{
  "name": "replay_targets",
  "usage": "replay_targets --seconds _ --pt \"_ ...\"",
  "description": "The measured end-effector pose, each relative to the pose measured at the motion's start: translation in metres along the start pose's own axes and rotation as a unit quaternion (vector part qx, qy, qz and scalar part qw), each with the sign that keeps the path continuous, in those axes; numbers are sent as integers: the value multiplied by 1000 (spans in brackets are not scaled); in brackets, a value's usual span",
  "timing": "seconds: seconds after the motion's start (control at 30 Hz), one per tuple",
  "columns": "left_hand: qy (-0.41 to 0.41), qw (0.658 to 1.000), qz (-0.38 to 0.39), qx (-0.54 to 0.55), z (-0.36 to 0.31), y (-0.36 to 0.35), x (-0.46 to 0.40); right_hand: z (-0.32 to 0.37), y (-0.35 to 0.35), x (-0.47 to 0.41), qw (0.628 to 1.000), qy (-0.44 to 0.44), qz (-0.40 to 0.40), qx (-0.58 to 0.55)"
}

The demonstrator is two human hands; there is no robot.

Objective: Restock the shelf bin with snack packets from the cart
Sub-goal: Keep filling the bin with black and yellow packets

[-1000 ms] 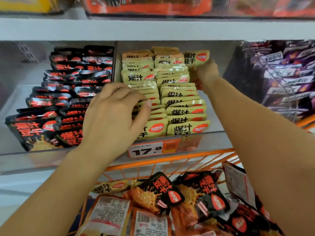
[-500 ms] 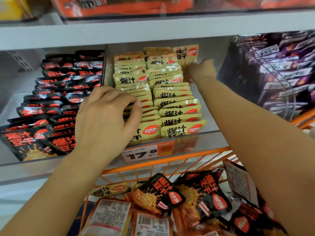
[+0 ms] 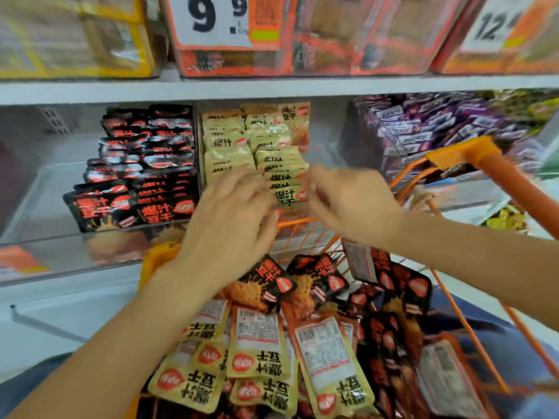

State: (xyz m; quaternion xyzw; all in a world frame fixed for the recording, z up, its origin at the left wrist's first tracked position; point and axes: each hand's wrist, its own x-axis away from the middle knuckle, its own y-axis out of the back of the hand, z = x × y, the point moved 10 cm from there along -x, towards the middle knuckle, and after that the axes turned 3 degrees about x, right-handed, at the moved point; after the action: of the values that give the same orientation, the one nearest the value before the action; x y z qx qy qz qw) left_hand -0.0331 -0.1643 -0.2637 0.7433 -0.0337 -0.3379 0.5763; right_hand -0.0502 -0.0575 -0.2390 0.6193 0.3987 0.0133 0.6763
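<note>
— Yellow packets [image 3: 281, 164] fill the shelf bin [image 3: 320, 146] in two rows, right to its front edge. Both hands have pulled back from deep inside it.
— Holding anything?
— Left hand [image 3: 233, 219] and right hand [image 3: 351, 204] look loosely spread and empty, though blurred. Next handful, I'd judge, comes from the cart [image 3: 484, 164], where more packets [image 3: 260, 358] lie heaped.
— Surroundings?
— Black packets [image 3: 136, 189] at the shelf's left, purple packets [image 3: 429, 125] right, price tags [image 3: 211, 19] above.
</note>
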Motion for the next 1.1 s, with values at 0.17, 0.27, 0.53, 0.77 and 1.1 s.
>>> replay_targets --seconds 0.17,0.27,0.53,0.77,1.1 --pt "26 998 64 -13 -10 -26 32 13 -75 73 937 30 324 129" --pt "21 997 80 0 -17 -28 40 -11 -119 125 832 -111 541 43" --pt "151 960 98 213 11 -36 56 -18 -92 98 828 -299 397 -259" --pt "205 858 65 467 10 -13 53 16 -26 26 821 -205 242 -474" --pt "370 794 -260 407 191 107 116 55 -63 -29 833 -227 112 -492"
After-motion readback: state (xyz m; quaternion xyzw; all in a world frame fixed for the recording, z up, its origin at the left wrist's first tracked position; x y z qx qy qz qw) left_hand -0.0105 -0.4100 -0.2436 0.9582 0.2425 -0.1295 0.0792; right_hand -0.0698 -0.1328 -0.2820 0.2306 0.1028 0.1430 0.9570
